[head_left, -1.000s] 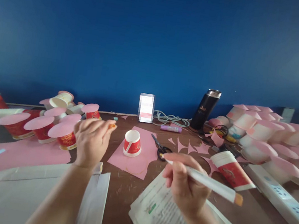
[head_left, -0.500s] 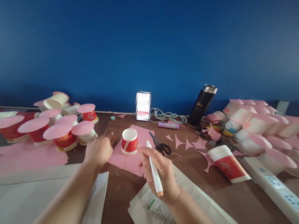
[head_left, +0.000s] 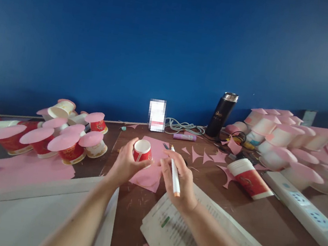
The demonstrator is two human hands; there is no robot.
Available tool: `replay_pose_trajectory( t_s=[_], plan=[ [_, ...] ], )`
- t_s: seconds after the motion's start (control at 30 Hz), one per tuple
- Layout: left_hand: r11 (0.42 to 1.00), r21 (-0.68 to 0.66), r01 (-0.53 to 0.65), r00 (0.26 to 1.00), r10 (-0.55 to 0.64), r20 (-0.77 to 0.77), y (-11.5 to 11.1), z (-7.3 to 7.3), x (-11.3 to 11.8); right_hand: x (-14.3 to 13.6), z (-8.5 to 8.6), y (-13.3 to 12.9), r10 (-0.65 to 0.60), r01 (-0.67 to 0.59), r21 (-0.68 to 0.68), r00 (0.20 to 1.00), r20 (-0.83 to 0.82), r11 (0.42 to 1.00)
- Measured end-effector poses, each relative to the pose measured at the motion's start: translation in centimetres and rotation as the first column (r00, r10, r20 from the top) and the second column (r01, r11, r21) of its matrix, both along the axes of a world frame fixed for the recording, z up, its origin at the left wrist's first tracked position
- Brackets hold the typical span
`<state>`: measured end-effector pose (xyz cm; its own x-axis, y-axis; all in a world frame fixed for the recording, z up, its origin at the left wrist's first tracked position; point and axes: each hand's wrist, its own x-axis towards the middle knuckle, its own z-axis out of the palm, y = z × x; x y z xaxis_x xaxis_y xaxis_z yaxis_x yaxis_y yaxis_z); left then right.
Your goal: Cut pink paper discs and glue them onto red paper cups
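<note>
1. Far left, the finished cups with pink paper discs (head_left: 65,143) stand crowded together near your left forearm; a careless sweep of that arm would likely topple them.
2. Your left hand (head_left: 125,164) is wrapped around the small red-and-white cup (head_left: 142,151), which sits upside down on the pink paper sheet (head_left: 148,174) at the table's middle. In my judgement, squeezing too hard could dent the thin wall, and a loose grip could let the cup slide on the sheet.
3. Your right hand (head_left: 178,180) is closed on the white pen (head_left: 174,173), its tip pointing away from you and lying just beside the cup. If the cup shifts while the tip is down, any line around its rim will probably come out uneven.
4. The black scissors (head_left: 166,146) lie mostly hidden behind your right hand; mind the blades when that hand moves forward.
5. Your right wrist rests over the open book (head_left: 184,233), which may slip under pressure.
6. Further right, a cup lying on its side (head_left: 249,179) could roll if the table is bumped.
</note>
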<state>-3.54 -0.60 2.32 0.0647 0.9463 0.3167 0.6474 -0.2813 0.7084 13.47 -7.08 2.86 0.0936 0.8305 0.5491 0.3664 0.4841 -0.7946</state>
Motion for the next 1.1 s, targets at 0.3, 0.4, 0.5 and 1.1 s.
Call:
replay_pose_trajectory(
  t_s=[0.3,0.4,0.5,1.1],
  plan=[
    [0.995,-0.034,0.091,0.966,-0.08,0.246,-1.3,1.9,0.5,0.3,-0.8,1.0,-0.009,0.006,-0.044,0.999,-0.05,0.999],
    [0.977,0.004,0.214,0.908,-0.201,0.368,-1.7,2.2,0.7,0.2,-1.0,1.3,0.04,-0.051,-0.098,0.993,-0.11,0.994],
    [0.967,0.017,0.255,0.9,-0.244,0.362,-1.8,1.7,1.1,0.1,-1.1,1.4,0.078,-0.099,-0.139,0.986,-0.149,0.985],
    [0.954,-0.269,0.132,0.765,0.075,0.639,-1.7,0.9,1.8,1.1,-1.2,3.0,-0.058,-0.151,-0.296,0.801,-0.596,0.943]
  ],
)
